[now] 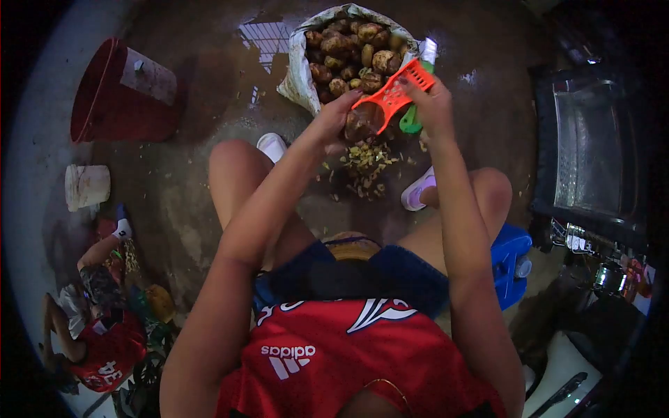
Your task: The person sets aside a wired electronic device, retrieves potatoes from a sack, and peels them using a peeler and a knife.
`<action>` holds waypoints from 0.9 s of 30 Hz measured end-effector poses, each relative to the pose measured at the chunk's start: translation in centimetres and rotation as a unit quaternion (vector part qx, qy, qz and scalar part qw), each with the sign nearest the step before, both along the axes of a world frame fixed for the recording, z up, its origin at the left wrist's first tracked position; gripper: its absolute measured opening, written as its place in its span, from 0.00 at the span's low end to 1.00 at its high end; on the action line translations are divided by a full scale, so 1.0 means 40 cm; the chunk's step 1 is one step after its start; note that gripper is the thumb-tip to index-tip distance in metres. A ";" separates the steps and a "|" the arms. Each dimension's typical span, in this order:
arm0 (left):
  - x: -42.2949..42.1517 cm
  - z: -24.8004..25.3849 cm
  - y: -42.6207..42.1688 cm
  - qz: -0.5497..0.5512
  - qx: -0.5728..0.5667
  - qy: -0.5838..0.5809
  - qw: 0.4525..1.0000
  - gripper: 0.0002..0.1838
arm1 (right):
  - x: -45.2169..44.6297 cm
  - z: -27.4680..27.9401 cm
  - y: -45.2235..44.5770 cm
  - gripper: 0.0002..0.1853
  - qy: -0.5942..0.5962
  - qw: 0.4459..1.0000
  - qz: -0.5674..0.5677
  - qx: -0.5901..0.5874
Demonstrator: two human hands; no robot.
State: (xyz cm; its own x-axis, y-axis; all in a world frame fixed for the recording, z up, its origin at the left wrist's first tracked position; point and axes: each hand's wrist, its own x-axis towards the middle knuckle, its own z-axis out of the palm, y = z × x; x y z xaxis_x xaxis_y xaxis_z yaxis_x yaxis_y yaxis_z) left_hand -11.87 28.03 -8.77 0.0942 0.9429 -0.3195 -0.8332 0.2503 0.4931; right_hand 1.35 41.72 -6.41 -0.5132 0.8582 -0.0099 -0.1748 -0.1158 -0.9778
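My left hand (336, 124) is closed around a brown potato (362, 122), held out in front of me above the floor. My right hand (431, 108) grips an orange peeler (398, 92) with holes along its body. The peeler's lower end lies over the potato, with its edge against or very near the skin. A green item (410, 121) shows behind my right hand; its kind, and whether I hold it, I cannot make out. Just beyond both hands stands an open white sack (300, 78) full of brown, dirt-covered potatoes (348, 47).
Peelings (368, 167) lie on the wet floor between my feet. A red bucket (118, 97) and a small white bucket (88, 187) stand at left. Another person (108, 345) in red sits at lower left. By my right leg is a blue container (510, 268).
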 end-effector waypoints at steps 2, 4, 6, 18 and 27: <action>0.015 0.048 -0.014 0.054 -0.066 0.016 0.996 0.19 | 0.020 -0.004 0.057 0.12 -0.026 0.996 -0.082 0.013; 0.014 0.059 -0.020 0.089 -0.109 0.036 0.989 0.19 | 0.064 0.018 0.131 0.13 -0.056 0.982 -0.176 0.046; -0.002 0.024 -0.023 0.109 -0.127 0.059 0.984 0.19 | 0.053 0.016 0.100 0.13 0.009 0.992 -0.126 0.025; 0.009 0.039 -0.017 0.035 -0.108 0.127 0.985 0.22 | 0.024 -0.007 0.105 0.14 -0.005 0.993 -0.069 0.092; 0.015 0.046 -0.029 0.050 0.004 0.281 0.958 0.30 | 0.019 0.004 0.088 0.13 0.085 0.988 -0.011 -0.127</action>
